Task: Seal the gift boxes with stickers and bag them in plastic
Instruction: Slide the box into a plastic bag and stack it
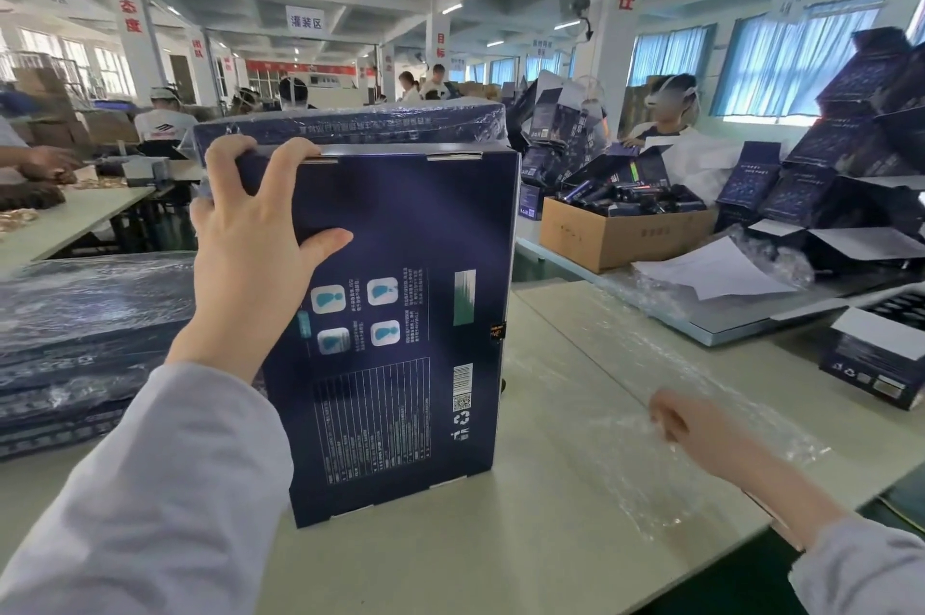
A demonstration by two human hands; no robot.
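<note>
1. The left arm, in a pale grey sleeve, reaches forward and upward from the lower left; its wrist is bare.
2. The left hand (250, 239) grips the top edge of the upright gift box (400, 314), with the fingers hooked over the edge and the thumb spread on the near face.
3. The right arm enters over the right edge of the table (450, 554).
4. The right hand (685, 419), a little blurred, is low over the table, and its curled fingers pinch the plastic bag (615, 354).
</note>
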